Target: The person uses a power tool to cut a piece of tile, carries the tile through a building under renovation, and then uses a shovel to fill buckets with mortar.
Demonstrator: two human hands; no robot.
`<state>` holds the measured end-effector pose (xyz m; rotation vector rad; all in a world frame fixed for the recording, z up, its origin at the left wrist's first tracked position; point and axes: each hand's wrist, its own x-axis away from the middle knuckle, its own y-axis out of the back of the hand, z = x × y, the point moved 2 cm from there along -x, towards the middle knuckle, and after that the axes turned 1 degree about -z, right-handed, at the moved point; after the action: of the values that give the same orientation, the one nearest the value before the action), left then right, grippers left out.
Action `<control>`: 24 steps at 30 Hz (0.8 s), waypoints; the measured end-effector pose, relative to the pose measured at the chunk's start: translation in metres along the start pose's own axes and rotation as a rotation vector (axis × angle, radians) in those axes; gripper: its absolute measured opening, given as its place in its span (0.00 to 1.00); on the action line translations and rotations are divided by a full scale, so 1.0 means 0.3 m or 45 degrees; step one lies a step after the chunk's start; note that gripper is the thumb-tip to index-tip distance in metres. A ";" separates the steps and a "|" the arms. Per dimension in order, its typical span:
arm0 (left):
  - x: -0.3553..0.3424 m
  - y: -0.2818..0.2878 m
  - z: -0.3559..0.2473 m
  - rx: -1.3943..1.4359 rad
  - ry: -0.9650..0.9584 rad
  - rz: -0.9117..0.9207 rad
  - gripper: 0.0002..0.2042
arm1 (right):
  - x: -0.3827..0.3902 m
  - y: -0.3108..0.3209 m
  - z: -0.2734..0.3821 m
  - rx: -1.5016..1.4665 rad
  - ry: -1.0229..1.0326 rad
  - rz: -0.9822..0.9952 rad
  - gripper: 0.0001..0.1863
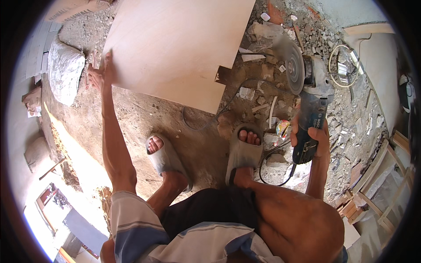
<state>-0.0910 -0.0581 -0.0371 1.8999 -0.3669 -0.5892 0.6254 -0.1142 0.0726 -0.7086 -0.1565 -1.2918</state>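
My left hand (101,75) touches the left edge of a large pale board (171,44) with its fingers apart. The board has a dark notch at its lower right. My right hand (310,135) grips a dark-bodied angle grinder (311,115) with a large disc (296,69), held upright to the right of the board. The grinder's black cable (287,179) hangs from its lower end and loops over the ground. My feet, in grey slides (171,164), stand apart below the board's near edge.
Rubble (267,74) and scraps cover the right side of the ground. A white sack (66,74) and a cardboard box (74,11) lie at left. A pale ring (333,65) is near the right wall. A wooden frame (381,188) and offcuts are at lower right.
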 end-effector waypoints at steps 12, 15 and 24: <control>0.717 -0.001 -0.155 0.847 0.652 0.015 0.37 | -0.047 0.004 0.003 0.024 -0.041 0.147 0.40; 0.690 0.010 -0.201 0.701 0.619 -0.121 0.31 | -0.041 0.004 0.001 0.069 -0.091 0.139 0.40; 0.484 -0.147 -0.071 0.617 0.454 -0.091 0.26 | 0.003 -0.029 -0.025 0.231 -0.216 0.218 0.41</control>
<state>0.0406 -0.0981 -0.1045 2.4400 -0.2203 -0.2031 0.6157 -0.1198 0.0706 -0.6603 -0.3394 -1.0393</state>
